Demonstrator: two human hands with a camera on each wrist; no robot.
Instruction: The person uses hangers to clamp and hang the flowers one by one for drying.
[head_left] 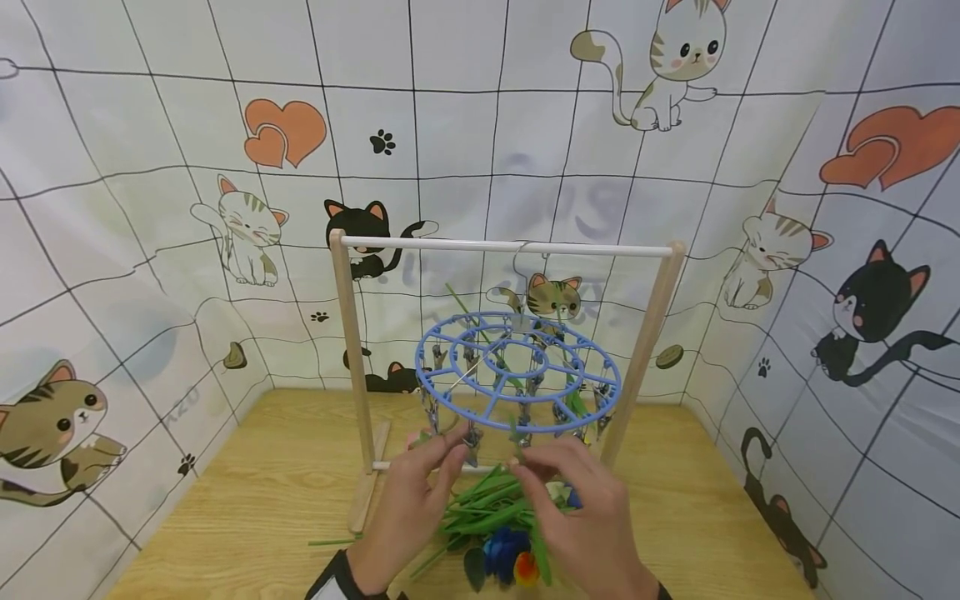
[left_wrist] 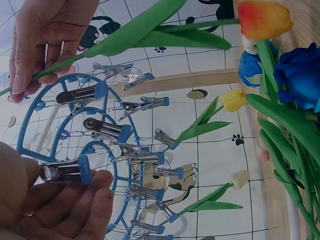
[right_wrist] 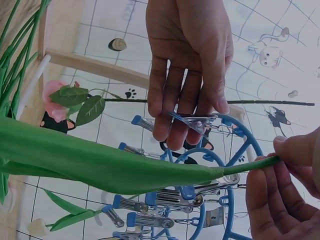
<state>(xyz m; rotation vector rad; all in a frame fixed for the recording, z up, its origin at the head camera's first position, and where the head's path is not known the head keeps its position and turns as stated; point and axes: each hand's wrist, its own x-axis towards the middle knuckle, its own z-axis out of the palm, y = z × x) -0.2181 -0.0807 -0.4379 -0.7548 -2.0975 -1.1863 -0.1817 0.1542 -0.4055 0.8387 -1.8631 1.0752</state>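
A blue round clip hanger hangs by a hook from a white rod. My left hand holds one of its metal clips, blue-tipped, between thumb and fingers. Right of it, my right hand pinches the stem end of an orange-yellow artificial tulip, whose bloom points down. The held stem is apart from the clip in my left hand. A yellow tulip, a white tulip and a pink rose hang bloom-down at the hanger.
A wooden stand with the white rod carries the hanger. Below my hands, a pile of green stems and blue roses lies on the wooden table. A cat-print curtain surrounds the table.
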